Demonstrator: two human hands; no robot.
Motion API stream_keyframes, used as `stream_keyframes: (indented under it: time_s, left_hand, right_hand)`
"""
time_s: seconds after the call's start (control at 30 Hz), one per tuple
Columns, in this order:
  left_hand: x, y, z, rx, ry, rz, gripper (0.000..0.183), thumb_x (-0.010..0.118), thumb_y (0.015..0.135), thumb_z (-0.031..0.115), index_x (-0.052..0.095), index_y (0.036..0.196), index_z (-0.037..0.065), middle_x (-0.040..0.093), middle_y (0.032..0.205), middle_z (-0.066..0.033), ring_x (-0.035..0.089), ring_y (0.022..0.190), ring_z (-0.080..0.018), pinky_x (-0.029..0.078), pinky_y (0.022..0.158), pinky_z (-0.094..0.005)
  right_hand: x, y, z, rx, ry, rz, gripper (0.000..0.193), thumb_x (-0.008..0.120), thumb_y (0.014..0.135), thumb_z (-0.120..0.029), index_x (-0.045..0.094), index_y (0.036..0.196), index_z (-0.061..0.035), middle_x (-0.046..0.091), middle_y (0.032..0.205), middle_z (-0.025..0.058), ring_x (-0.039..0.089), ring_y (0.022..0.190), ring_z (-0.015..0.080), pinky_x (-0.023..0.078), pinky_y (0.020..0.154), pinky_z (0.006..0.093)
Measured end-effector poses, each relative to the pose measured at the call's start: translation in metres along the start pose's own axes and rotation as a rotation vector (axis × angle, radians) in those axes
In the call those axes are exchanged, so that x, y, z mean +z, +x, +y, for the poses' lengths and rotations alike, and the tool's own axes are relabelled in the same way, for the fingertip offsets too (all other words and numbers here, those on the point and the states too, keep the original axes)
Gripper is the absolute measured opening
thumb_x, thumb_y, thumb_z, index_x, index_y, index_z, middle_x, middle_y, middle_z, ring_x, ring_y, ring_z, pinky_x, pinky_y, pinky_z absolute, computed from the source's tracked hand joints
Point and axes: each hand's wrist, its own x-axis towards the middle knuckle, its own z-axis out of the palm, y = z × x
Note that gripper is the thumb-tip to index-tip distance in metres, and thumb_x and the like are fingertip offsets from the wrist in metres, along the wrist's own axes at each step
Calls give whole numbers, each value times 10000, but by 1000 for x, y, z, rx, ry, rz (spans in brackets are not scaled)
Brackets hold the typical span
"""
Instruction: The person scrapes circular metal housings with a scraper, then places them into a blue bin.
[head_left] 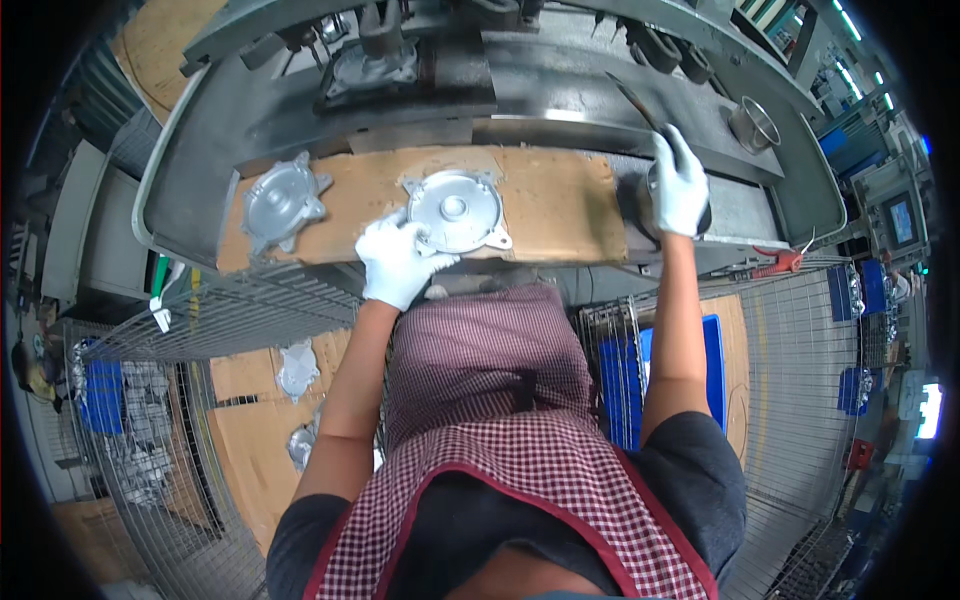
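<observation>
My left hand, in a white glove, grips the near left edge of a round silver metal casting with lugs around its rim. The casting lies flat on a sheet of cardboard, its raised centre boss facing up. Farther right, my gloved right hand is closed on a thin, dark, stick-like tool that slants up and to the left; its exact kind cannot be made out. Below that hand a dark round container is partly hidden. A second silver casting rests at the cardboard's left end.
Beyond the cardboard stands a machine bed, where another casting sits under a press head. A metal cup is at the back right. Wire cages flank me, with a blue bin on the right and red-handled pliers near the bench edge.
</observation>
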Motion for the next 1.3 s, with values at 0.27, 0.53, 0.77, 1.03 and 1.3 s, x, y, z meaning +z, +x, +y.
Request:
stream_keyframes:
  time_s: [0.27, 0.53, 0.77, 1.03, 1.3]
  left_hand:
    - [-43, -31, 43, 279, -122, 240, 487, 820, 416, 454, 659, 763, 152, 636, 999, -161, 625, 858, -316, 479, 720, -406]
    - [-81, -58, 87, 426, -252, 229, 608, 827, 492, 509, 623, 942, 155, 535, 1170, -145, 504, 1050, -336, 409, 859, -432]
    - [-81, -55, 105, 565, -453, 287, 608, 803, 463, 565, 586, 821, 124, 618, 922, -147, 633, 774, -343, 492, 705, -409]
    - [-86, -62, 103, 503, -458, 300, 654, 789, 411, 606, 604, 753, 80, 621, 913, -150, 632, 766, -327, 493, 692, -395]
    - [-111, -60, 119, 429, -488, 194, 644, 805, 345, 533, 618, 737, 57, 615, 785, -116, 583, 612, -295, 453, 589, -365]
  right_hand:
    - [-96, -61, 46, -34, -404, -148, 338, 614, 856, -364, 640, 1124, -160, 656, 852, 158, 641, 754, 318, 494, 672, 401]
    - [-120, -90, 11, 239, -341, -299, 528, 597, 863, -423, 549, 1211, -29, 644, 899, 111, 634, 822, 233, 485, 718, 336]
    - [-137, -141, -64, 602, 945, -912, 288, 628, 827, -177, 615, 1029, 28, 644, 879, 88, 581, 677, 111, 475, 632, 233]
    - [-127, -154, -68, 637, 1075, -812, 468, 690, 808, -362, 593, 1013, 47, 629, 834, 78, 593, 679, 109, 490, 613, 234]
    - [-114, -162, -63, 704, 1156, -759, 542, 573, 890, -453, 575, 1098, 47, 626, 907, 63, 566, 794, 105, 460, 701, 250]
